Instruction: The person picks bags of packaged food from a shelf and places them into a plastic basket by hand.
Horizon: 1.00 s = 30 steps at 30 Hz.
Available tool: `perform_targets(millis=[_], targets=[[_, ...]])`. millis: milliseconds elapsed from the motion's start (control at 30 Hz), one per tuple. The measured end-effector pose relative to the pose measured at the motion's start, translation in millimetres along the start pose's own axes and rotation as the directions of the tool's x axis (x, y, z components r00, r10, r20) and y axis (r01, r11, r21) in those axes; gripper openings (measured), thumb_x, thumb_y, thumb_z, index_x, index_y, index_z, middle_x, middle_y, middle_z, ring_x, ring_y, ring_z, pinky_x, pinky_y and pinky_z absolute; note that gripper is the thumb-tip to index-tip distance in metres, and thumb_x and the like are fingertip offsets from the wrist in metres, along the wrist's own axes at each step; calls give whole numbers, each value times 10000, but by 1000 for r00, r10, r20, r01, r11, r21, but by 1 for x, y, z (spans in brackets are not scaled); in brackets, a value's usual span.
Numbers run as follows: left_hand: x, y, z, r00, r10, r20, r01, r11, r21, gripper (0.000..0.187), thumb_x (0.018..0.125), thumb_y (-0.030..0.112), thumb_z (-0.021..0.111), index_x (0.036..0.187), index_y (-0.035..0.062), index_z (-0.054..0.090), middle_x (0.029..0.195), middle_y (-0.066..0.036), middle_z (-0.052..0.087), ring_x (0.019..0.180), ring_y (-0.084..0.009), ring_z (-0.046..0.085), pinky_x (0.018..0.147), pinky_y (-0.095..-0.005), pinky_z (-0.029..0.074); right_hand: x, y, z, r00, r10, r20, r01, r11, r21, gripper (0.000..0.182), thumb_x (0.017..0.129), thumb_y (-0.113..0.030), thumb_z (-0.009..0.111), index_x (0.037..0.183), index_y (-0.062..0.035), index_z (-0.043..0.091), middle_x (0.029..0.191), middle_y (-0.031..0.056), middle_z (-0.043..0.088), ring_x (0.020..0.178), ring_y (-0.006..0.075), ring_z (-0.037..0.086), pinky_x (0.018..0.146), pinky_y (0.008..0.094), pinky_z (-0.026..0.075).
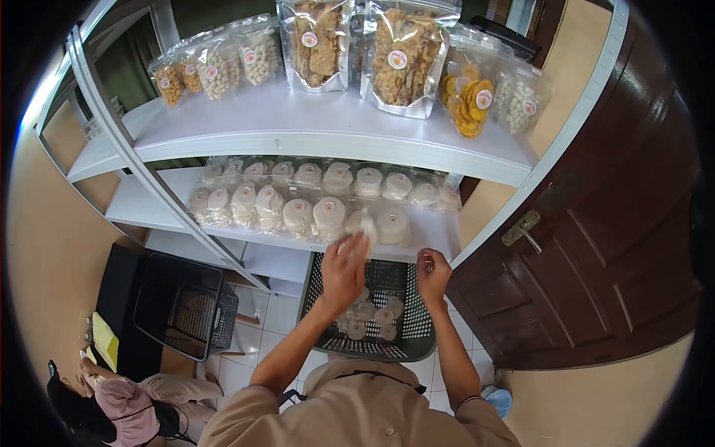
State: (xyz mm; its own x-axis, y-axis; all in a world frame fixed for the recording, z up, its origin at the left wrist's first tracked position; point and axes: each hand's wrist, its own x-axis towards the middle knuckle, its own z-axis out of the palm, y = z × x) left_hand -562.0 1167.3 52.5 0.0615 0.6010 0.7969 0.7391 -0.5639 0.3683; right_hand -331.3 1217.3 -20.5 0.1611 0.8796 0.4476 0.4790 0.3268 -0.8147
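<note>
A wrapped round packet (366,226) is pinched in the left hand (344,270) fingers at the middle shelf (432,235) front edge — twelve o'clock of the basket (417,339). The right hand (432,274) fingers are curled, apparently empty. Two shelf rows are largely filled; several packets (370,316) are left in the basket.

A white metal shelf rack (313,134) fills the top and middle of the frame. A dark brown wooden door (611,246) with a metal handle (521,229) stands at the right. The walls (45,246) are tan. White floor tiles (257,328) show at the bottom.
</note>
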Motion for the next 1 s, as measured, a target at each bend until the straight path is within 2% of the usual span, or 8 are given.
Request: perform_targets(millis=[133,200,267,333,567,733,867,1000], targets=[[-108,9,-16,947,145,285,-168,984,58,445,798,101,663,1240,52,653,1309,-149,610,1170,-353,560,972,-466,437,21,-16,6,979,198,-54,-201,977,-65,292,841,-202,781,934,56,680,716,159,692,620,230,682,587,335,527],[-145,-5,-6,752,-5,659,-50,997,64,449,782,171,704,1214,55,667,1311,-153,595,1183,-330,532,1001,-490,387,31,-7,20,983,183,-8,-182,972,-150,320,830,-228,789,910,62,680,671,140,676,594,209,670,565,321,517],[-152,-21,4,700,-15,714,45,999,-23,444,718,207,787,1126,58,698,1282,-158,595,1180,-334,529,981,-489,387,40,3,30,987,159,37,-146,961,-235,350,819,-254,798,886,69,681,626,121,660,569,188,657,542,308,506],[-111,-26,12,845,-8,534,33,999,-37,426,725,190,788,1110,39,687,1267,-171,594,1204,-340,521,1001,-493,385,47,7,37,863,445,238,-462,886,21,311,843,-233,764,859,67,685,602,92,647,555,146,628,512,286,487],[7,-36,43,958,81,274,-209,852,480,300,790,169,667,1010,-35,665,1198,-182,610,1244,-378,477,1080,-557,314,12,19,1,935,274,225,-343,857,384,114,914,-115,653,879,-6,653,814,26,634,726,108,609,611,279,536],[6,-64,52,903,94,420,-274,878,392,259,796,148,645,983,-29,681,1120,-145,654,1197,-358,502,1054,-578,314,-61,5,-36,785,544,297,-530,340,777,205,960,-73,549,765,-104,495,832,-8,550,829,98,577,750,337,572],[10,-62,47,965,191,179,-232,942,241,253,778,116,626,973,-38,674,1081,-120,666,1114,-318,548,1008,-565,344,-108,62,-42,830,522,196,-389,290,875,146,963,-90,563,829,-121,513,861,7,612,850,139,652,748,381,589],[27,-28,22,990,120,-78,-106,982,158,147,789,22,671,932,2,639,1043,-110,665,1020,-280,587,938,-509,390,-117,72,-39,773,631,65,-409,417,812,232,917,-17,613,772,-132,473,727,-24,558,625,71,547,545,235,478]])
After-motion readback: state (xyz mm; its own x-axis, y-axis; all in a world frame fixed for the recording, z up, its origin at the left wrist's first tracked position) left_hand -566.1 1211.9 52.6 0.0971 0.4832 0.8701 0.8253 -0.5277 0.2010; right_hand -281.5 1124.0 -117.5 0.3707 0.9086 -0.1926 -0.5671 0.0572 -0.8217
